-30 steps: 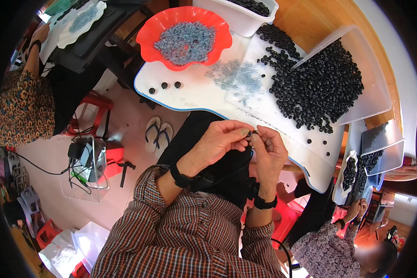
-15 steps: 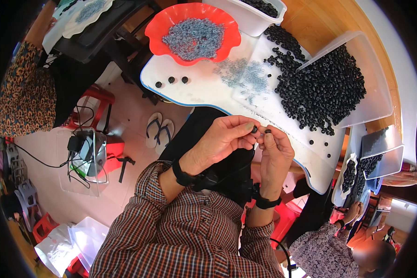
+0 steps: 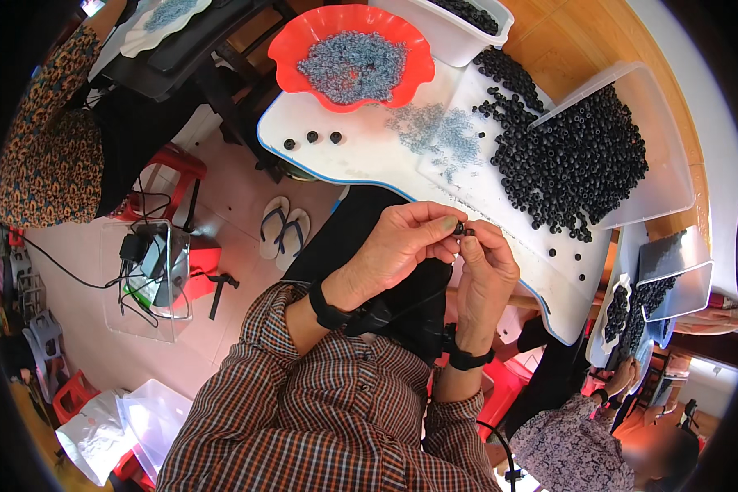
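Observation:
Above the table's near edge, my left hand (image 3: 402,242) pinches a small black round part (image 3: 459,229) between thumb and fingertips. Close against it, my right hand (image 3: 487,256) is closed on another small black part (image 3: 469,233), partly hidden by the fingers. The two parts seem to touch; whether they are joined I cannot tell. Past my hands lies a large heap of black round parts (image 3: 570,156), spilling from a tipped clear bin (image 3: 668,176). Small translucent bluish pieces (image 3: 436,131) are scattered on the white tabletop (image 3: 369,160).
A red scalloped bowl (image 3: 287,70) holds more bluish pieces, beside a white bin (image 3: 435,33) of black parts. Three black parts (image 3: 312,137) sit at the table's left. Co-workers (image 3: 566,443) sit on the right and at the far left. Slippers (image 3: 283,234) lie on the floor.
My hands have come closer together, bringing the two black parts from a small gap to seemingly touching. The view has shifted slightly.

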`<act>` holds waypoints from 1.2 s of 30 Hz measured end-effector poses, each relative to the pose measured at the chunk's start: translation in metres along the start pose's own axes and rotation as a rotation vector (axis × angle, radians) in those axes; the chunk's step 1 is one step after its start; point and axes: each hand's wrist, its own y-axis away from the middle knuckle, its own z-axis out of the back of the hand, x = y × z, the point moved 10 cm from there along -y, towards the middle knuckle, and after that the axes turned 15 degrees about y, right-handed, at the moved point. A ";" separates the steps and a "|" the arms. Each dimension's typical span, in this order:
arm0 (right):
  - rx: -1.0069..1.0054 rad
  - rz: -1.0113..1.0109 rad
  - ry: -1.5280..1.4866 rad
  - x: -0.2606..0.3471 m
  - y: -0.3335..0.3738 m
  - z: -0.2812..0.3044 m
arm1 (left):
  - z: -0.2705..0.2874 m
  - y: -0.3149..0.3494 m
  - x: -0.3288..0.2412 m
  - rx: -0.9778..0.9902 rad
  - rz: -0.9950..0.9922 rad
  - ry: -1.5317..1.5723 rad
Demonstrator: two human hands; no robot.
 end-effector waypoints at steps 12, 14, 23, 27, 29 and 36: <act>-0.007 0.057 0.013 0.003 0.002 -0.001 | -0.003 0.004 -0.003 -0.022 -0.050 -0.102; -0.005 0.070 -0.002 0.005 0.002 -0.002 | -0.005 0.004 -0.005 -0.018 -0.066 -0.136; -0.013 0.084 0.032 0.008 0.004 -0.002 | -0.014 0.009 -0.017 -0.006 -0.165 -0.321; 0.006 0.078 0.020 0.012 0.003 -0.003 | -0.019 0.011 -0.020 0.001 -0.172 -0.334; 0.014 0.093 0.040 0.013 0.003 -0.003 | -0.018 0.011 -0.020 0.001 -0.170 -0.344; 0.046 0.048 0.037 0.009 0.003 -0.004 | -0.011 0.010 -0.016 -0.021 -0.165 -0.296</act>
